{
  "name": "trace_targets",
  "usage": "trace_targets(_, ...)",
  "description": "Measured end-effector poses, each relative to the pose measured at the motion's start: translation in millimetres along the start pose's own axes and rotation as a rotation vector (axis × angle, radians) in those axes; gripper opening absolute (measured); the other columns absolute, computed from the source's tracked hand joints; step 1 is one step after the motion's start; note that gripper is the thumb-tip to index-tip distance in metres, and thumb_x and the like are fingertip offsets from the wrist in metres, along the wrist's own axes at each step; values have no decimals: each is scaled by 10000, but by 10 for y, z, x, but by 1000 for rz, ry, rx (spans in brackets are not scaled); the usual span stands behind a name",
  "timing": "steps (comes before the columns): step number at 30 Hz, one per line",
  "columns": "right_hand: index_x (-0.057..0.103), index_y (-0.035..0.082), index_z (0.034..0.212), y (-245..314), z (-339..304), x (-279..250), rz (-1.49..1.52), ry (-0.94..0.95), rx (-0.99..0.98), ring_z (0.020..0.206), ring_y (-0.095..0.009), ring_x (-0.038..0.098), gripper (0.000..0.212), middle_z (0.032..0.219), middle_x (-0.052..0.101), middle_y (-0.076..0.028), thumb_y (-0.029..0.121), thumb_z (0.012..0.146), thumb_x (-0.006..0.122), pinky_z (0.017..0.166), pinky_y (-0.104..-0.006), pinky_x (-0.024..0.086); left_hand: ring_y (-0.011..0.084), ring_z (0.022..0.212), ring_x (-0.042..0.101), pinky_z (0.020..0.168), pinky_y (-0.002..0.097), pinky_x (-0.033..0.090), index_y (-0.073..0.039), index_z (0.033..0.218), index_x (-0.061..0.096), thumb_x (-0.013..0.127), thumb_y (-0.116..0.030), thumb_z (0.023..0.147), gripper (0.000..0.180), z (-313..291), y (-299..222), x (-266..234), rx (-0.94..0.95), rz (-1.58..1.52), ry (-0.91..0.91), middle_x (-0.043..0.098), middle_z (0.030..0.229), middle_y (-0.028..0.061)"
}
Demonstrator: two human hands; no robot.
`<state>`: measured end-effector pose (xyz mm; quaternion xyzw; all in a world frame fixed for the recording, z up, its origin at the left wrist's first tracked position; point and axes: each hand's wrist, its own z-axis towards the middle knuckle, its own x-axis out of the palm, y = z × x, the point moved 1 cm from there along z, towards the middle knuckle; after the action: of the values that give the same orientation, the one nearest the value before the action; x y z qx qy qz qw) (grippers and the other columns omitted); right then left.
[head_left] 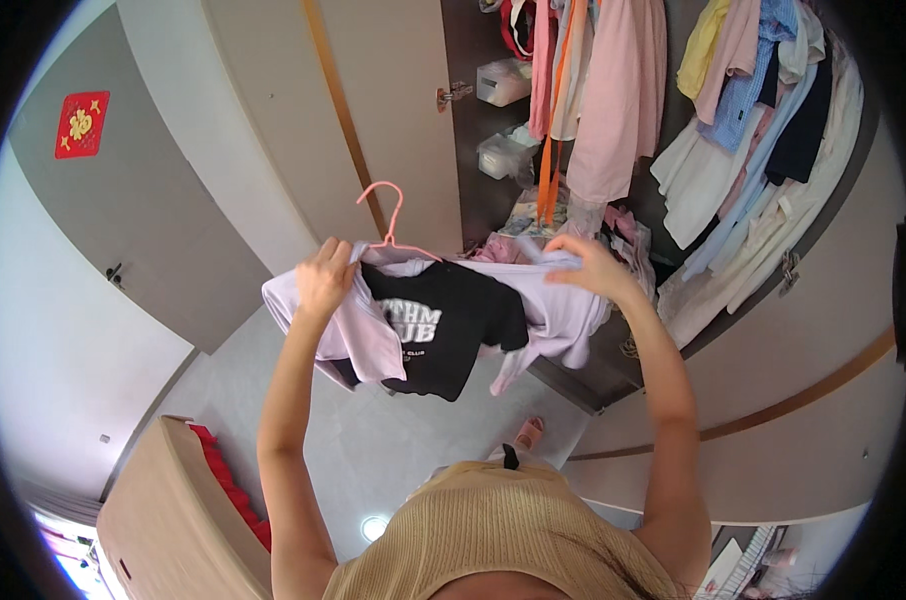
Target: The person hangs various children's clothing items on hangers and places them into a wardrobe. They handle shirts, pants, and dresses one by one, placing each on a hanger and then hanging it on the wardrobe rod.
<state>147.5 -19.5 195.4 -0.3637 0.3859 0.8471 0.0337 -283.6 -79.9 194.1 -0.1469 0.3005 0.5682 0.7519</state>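
Observation:
A pink hanger stands above the clothes in front of me, its hook upward. On it hangs a lavender garment, spread wide, with a black T-shirt with pale lettering in its middle. My left hand is closed on the lavender cloth at the left shoulder, beside the hanger. At the other shoulder, my right hand has its fingers stretched out and thumb apart, next to the cloth. The lavender edge by those fingers is smeared by motion.
An open wardrobe with hanging clothes and clear plastic bins stands ahead. More clothes hang at the right, near a wardrobe door. A grey door is at left; a beige panel stands lower left.

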Motion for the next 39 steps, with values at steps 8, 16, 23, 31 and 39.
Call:
trace_targets(8,711,82,900,205,257,194,-351,-112,46,708,-383,641,242,737,648,-194,313,888,640,631,-462,492,301,645,603,524,416,468,-96,855,529,708,-146,748,215,-102,57,-71,-203,95,-57,550,784,84)
trace_targets(16,581,39,662,1277,399,612,-256,-631,-137,432,-325,540,378,503,529,-145,267,963,577,429,-427,369,318,644,611,521,429,469,-106,868,529,705,-134,755,211,94,-485,-138,-250,56,-82,566,805,77)
trace_targets(23,685,52,882,1333,-202,1402,-712,-30,-195,482,-224,574,180,569,562,-68,225,842,705,468,-381,449,314,639,586,516,432,437,-87,845,528,697,-139,782,188,200,-403,-306,-288,-81,-222,539,776,76)
trace_targets(31,611,32,1207,1503,792,532,-322,-251,-501,748,-238,610,395,903,658,-66,236,876,680,673,-337,509,299,635,582,537,409,444,-71,812,546,734,-105,681,231,221,-615,-428,-84,-204,-240,526,755,91)
trace_targets(39,672,9,962,1305,820,766,-96,76,-66,561,-327,589,179,664,594,-214,175,911,630,533,-393,431,320,881,590,701,393,490,-19,955,664,694,-24,717,239,182,-544,-425,-131,-417,-163,601,929,106)
